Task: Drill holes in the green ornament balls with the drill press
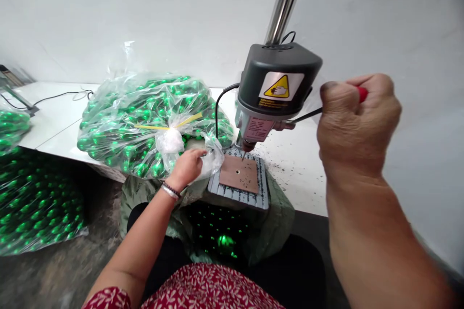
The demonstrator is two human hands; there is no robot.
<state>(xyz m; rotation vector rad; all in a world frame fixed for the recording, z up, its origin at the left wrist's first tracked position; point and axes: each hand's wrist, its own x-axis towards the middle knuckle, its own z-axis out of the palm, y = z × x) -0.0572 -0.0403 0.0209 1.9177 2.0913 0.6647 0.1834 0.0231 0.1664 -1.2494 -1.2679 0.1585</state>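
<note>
Across the whole back, a white wall [145, 9]. Below it, a long white table [306, 193]. On the table's left part, a big clear bag [105, 130] full of shiny green balls, gathered at the neck near the front edge. Lower left, beside the table, another bag [39, 203] of the same. Hanging below the drill's base [263, 186], a green sack [282, 203], with more balls [226, 241] glinting in the dark within. Over the base, to the right of the big bag, the drill [277, 70] itself, on a steel pole [288, 2].

Far right, the right hand [358, 118], curled tight around the drill's lever [308, 115]. At the big bag's front, the left hand [188, 164], half bent, forefinger stretched over crumpled plastic beside the neck; too little shown to tell about a grip.

Flat on the base, a brown board [232, 179]. On the drill's front, a warning sticker [281, 86]. Across the bag's neck, a yellow tie [192, 119]. Poking past the right fingers, a red knob [363, 94]. Pointing down over the board, a thin bit [244, 155]; contact impossible to tell. Near the board's middle, a small hole [238, 172]. Scattered over board, base and table, dark shavings [279, 160].
</note>
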